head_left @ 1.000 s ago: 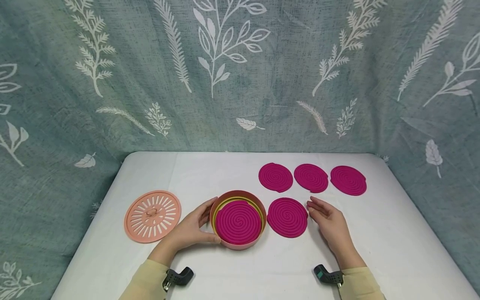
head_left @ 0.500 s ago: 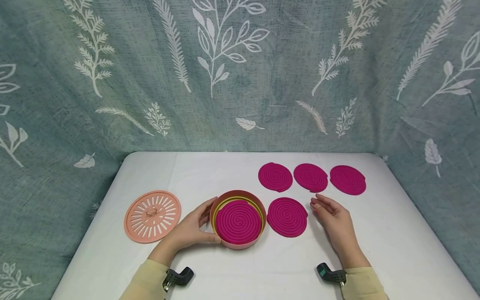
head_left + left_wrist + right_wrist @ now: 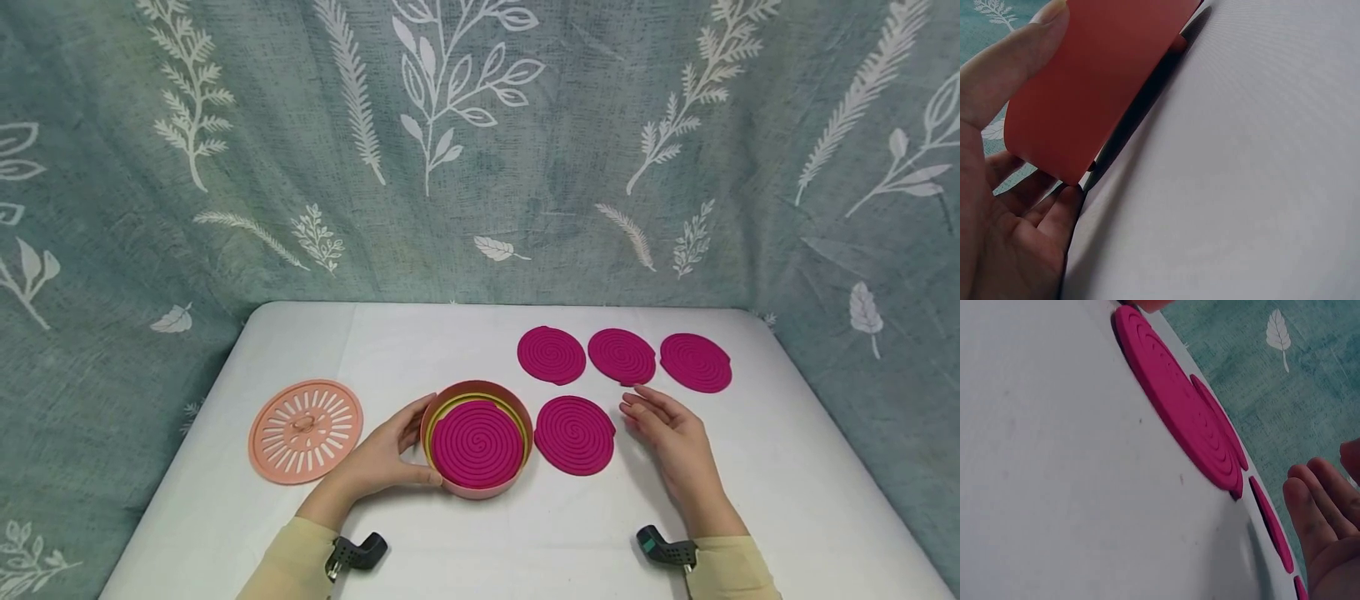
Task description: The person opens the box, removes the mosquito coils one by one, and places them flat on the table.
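My left hand (image 3: 386, 458) grips the side of a round pink mosquito coil holder (image 3: 480, 493), thumb at the near wall and fingers round the far side. In the left wrist view the thumb lies along the holder's wall (image 3: 1085, 94), with fingers curled by its lower edge. A yellow ring lines the holder, and a magenta mosquito coil (image 3: 477, 446) lies flat inside it. Just right of the holder another magenta coil (image 3: 575, 435) rests on the table. My right hand (image 3: 667, 442) hovers beside that coil with fingers loosely bent, holding nothing.
The holder's slotted lid (image 3: 303, 423) lies on the left, near my left forearm. Along the back right sit three more magenta coils, on the left (image 3: 551, 355), in the middle (image 3: 622, 357) and on the right (image 3: 695, 362). A patterned curtain (image 3: 480, 167) hangs behind the table.
My right hand has drawn slightly to the right, away from the nearest coil on the table. The left hand and the holder have stayed in place.
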The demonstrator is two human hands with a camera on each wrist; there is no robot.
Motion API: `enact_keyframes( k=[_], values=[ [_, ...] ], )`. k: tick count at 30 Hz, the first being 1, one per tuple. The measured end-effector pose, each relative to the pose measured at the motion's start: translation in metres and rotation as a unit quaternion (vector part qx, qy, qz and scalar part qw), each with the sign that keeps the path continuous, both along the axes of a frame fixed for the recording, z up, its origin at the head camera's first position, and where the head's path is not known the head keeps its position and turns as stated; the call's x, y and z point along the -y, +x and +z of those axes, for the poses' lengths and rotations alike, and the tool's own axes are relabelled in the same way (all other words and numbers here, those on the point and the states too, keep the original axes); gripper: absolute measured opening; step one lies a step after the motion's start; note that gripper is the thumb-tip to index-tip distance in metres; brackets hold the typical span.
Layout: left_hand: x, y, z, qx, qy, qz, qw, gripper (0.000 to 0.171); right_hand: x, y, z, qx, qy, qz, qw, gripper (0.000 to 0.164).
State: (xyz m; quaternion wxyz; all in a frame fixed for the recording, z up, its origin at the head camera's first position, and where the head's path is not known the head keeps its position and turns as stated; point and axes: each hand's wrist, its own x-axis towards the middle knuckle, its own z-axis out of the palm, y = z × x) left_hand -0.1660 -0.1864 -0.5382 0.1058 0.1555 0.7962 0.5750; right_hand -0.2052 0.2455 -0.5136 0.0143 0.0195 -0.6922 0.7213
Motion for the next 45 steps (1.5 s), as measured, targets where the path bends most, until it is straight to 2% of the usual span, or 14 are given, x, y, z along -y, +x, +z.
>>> enact_keyframes(
  k=[3,7,15,26,36,42,45],
  values=[
    [0.0,-0.001,0.001,0.001,-0.007,0.001,1.0,0.114,0.002,-0.001,0.004,-0.005,-0.002,0.022,1.0,0.053],
    [-0.001,-0.001,0.003,0.0,-0.007,0.0,1.0,0.114,0.008,-0.002,0.011,-0.009,0.02,0.046,0.999,0.055],
    [-0.002,-0.001,0.002,0.005,-0.004,0.0,1.0,0.115,0.021,-0.007,0.025,-0.015,0.069,0.073,0.995,0.052],
    [-0.002,-0.001,0.0,0.006,-0.008,0.004,0.9999,0.115,0.05,-0.015,0.039,-0.027,0.086,0.106,0.99,0.054],
    [-0.002,0.001,0.001,-0.004,-0.014,0.002,0.9999,0.115,0.082,-0.018,0.046,-0.028,0.091,0.147,0.984,0.052],
    [-0.001,0.001,0.0,-0.003,-0.002,-0.003,1.0,0.114,0.104,-0.018,0.051,-0.005,0.037,0.184,0.982,0.051],
    [0.0,0.001,0.001,-0.004,-0.001,-0.002,1.0,0.115,0.113,-0.017,0.05,-0.002,0.038,0.197,0.98,0.051]
  ],
)
